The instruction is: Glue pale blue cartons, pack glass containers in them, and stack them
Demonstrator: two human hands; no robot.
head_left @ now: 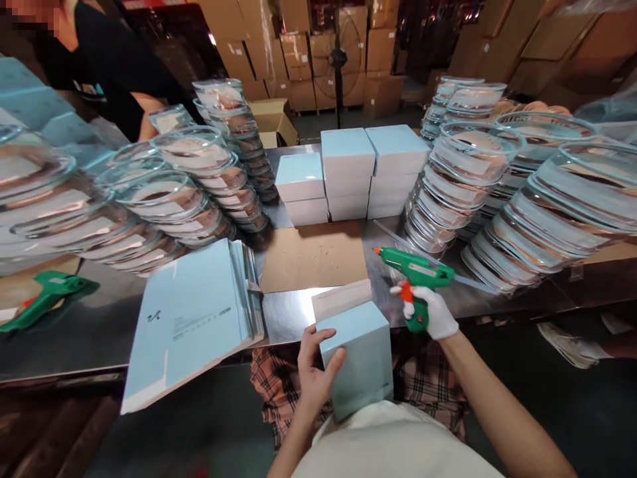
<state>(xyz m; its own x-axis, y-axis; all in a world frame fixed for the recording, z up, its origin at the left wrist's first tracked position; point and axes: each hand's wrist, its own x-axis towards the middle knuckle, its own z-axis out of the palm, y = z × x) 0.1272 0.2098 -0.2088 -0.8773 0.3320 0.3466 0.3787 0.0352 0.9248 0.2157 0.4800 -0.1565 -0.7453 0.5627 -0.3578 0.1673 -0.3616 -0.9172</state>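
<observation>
Head view: the left hand (313, 372), bare, was wrapped around the side of a pale blue box (361, 355) held against the lap at the near edge of the tabletop (293, 312), fingers curled on its left face, thumb on the front. The box's white flap (342, 297) stood open at the top. The right hand (434, 312), in a white glove, was closed around the grip of a green glue gun (415, 272), nozzle pointing left above the tabletop, well clear of the flap. Judgement: a good glue line would need the box held steady and square and the nozzle brought close along the flap before squeezing. Count: two glue guns, the second glue gun (47, 295) lying at the left edge; one stack of flat blue cartons (194, 318) at the near edge; one cardboard sheet (313, 255) mid-table; finished boxes (348, 172) in three stacks toward the far edge, about ten visible. Stacked glass dishes (199, 186) crowded both sides, too many to count. Another person (109, 66) stood at the far left corner.
</observation>
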